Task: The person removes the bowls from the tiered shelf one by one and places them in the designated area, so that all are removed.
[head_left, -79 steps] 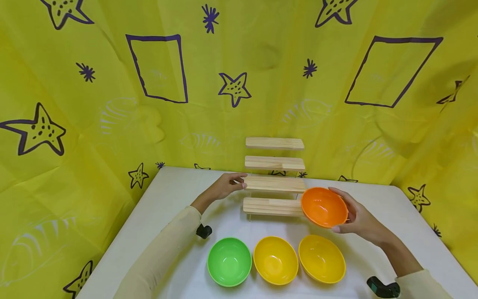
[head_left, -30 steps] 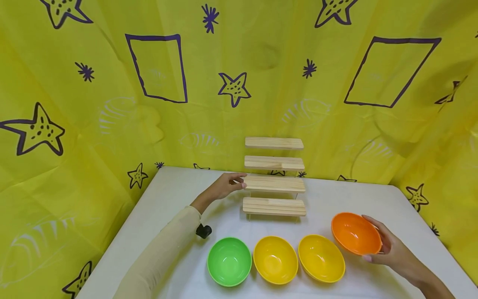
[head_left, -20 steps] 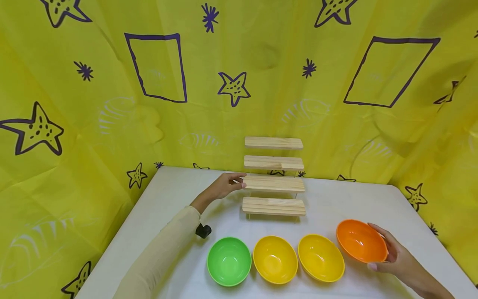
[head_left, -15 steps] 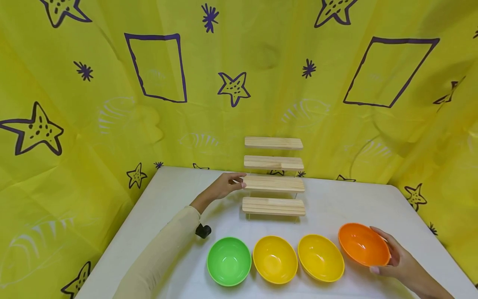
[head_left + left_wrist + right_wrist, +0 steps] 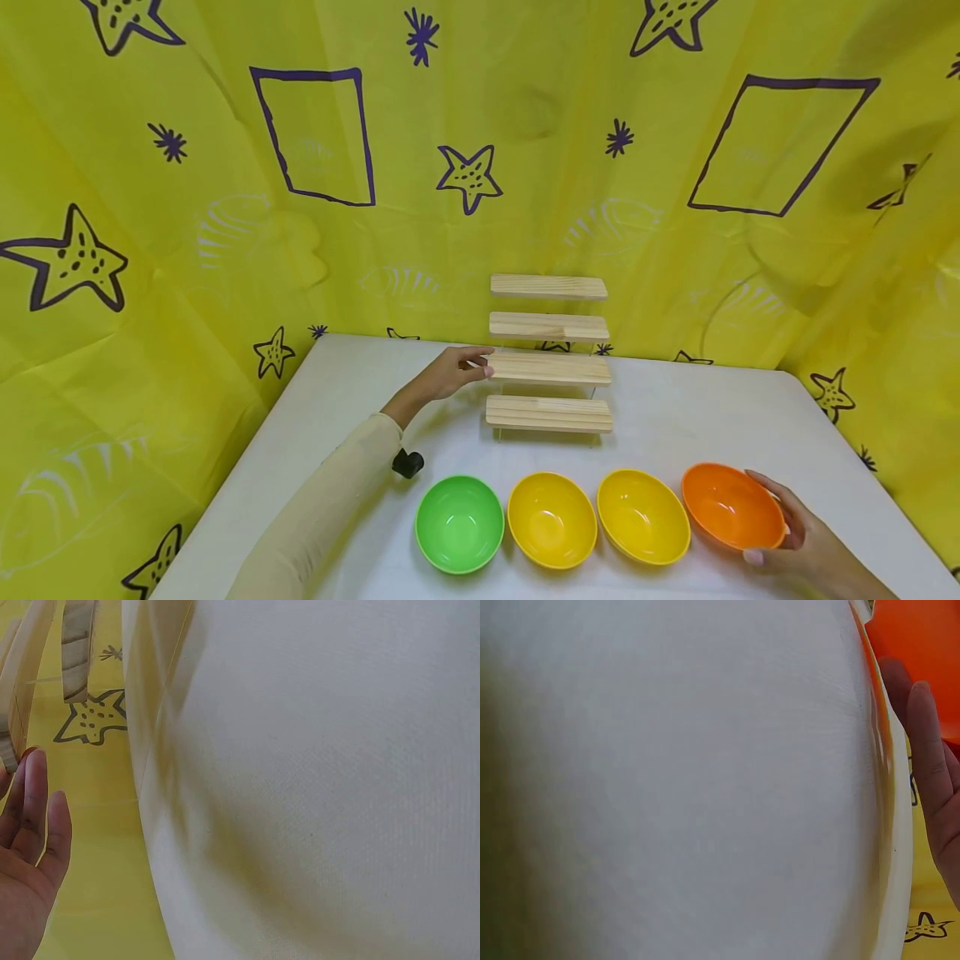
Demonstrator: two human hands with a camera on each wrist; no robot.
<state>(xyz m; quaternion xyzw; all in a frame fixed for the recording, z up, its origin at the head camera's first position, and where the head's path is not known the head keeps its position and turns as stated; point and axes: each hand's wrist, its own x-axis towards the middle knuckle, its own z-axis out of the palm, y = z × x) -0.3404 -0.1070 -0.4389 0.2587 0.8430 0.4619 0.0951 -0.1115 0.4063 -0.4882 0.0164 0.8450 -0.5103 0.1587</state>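
My right hand (image 5: 798,533) grips the orange bowl (image 5: 731,507) by its right side, at the right end of a row of bowls. In the right wrist view, part of the orange bowl (image 5: 922,652) shows beside the fingers. My left hand (image 5: 450,372) pinches the left end of a step on the wooden tiered stand (image 5: 551,368), second step from the bottom. The left wrist view shows fingertips of the left hand (image 5: 26,847) at a board's end. Left of the orange bowl are two yellow bowls (image 5: 552,521) (image 5: 643,517) and a green bowl (image 5: 460,525).
A white-covered table (image 5: 352,367) carries everything. Behind and at both sides hangs a yellow curtain (image 5: 420,242) with dark star drawings. The bowl row lies in front of the stand, near the lower edge of the head view.
My right hand has carried the orange bowl from beside the stand's lowest step, right and toward me, to beside the right yellow bowl. The left hand stays at the stand.
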